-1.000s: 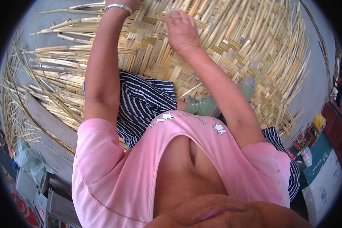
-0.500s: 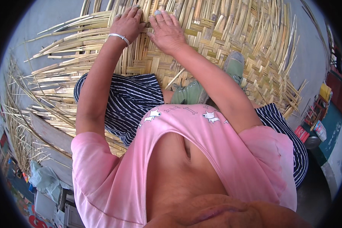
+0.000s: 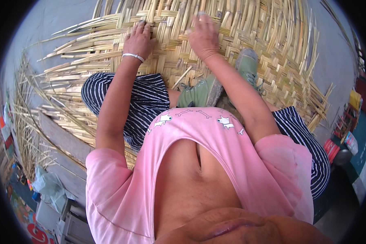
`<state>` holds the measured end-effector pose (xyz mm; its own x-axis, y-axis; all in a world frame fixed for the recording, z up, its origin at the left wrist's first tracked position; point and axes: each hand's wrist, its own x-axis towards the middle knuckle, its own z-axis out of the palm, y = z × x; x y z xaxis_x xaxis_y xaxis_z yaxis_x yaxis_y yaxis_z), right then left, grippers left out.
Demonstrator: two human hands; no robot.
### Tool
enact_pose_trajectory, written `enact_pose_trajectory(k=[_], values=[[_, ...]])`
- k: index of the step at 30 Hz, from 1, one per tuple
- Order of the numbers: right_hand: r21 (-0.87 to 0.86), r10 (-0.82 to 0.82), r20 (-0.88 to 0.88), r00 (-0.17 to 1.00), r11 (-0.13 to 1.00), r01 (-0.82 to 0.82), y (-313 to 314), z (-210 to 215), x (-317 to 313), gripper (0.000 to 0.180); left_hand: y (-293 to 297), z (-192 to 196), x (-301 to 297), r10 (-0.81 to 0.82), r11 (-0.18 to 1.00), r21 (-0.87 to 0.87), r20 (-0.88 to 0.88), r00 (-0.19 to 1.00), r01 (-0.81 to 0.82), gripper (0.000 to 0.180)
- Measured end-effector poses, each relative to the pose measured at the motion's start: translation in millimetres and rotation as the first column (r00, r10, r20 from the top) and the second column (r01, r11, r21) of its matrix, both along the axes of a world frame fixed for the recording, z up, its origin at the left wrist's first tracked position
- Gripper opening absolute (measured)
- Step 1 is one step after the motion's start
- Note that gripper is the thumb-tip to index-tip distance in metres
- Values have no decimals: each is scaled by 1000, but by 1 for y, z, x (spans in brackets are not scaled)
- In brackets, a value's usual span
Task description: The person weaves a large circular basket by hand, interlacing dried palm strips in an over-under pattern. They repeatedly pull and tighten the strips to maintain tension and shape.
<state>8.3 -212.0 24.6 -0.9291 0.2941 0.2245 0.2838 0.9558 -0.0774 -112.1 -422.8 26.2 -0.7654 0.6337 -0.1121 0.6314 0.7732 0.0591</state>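
A mat (image 3: 227, 44) of split, straw-coloured strips lies under both my hands, woven in a slanting pattern, with long loose ends at its far and left edges. My left hand (image 3: 139, 40), a pale bracelet on its wrist, rests on the strips left of the middle. Its fingers point away from me and its thumb stands apart. Farther right, my right hand (image 3: 203, 35) is over the weave with fingers stretched forward, slightly smeared by motion. Something pale covers one of its fingertips. No strip can be made out in either hand.
My green shoes (image 3: 199, 91) and crossed legs in striped trousers (image 3: 146, 101) are on the mat's near part. Loose strips (image 3: 24, 122) lie at the left, near a plastic bag (image 3: 49, 187). A rack of small goods (image 3: 347, 118) stands at the right.
My hands have moved apart: the right one has shifted to the right, and the left one has drawn slightly nearer to me.
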Motion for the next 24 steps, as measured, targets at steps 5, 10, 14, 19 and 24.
enact_pose_trajectory(k=[5, 10, 14, 19, 24], values=[[-267, -234, 172, 957, 924, 274, 40, -40, 3, 65, -24, -2, -43, 173, 974, 157, -54, 984, -162, 57], [-244, -208, 263, 942, 930, 273, 32, -27, 3, 67, -35, 17, -114, 236, 967, 124, -89, 968, -225, 47], [-208, -213, 277, 937, 939, 275, 28, -31, 6, 71, -43, 8, -155, 76, 993, -90, -52, 996, -81, 38], [-145, -197, 347, 917, 955, 260, 24, -31, 6, 80, -34, 3, -179, -4, 973, -229, 132, 991, 35, 31], [-122, -199, 349, 916, 959, 255, 20, -28, 6, 84, -26, 5, -196, -44, 981, -184, 106, 993, 63, 44]])
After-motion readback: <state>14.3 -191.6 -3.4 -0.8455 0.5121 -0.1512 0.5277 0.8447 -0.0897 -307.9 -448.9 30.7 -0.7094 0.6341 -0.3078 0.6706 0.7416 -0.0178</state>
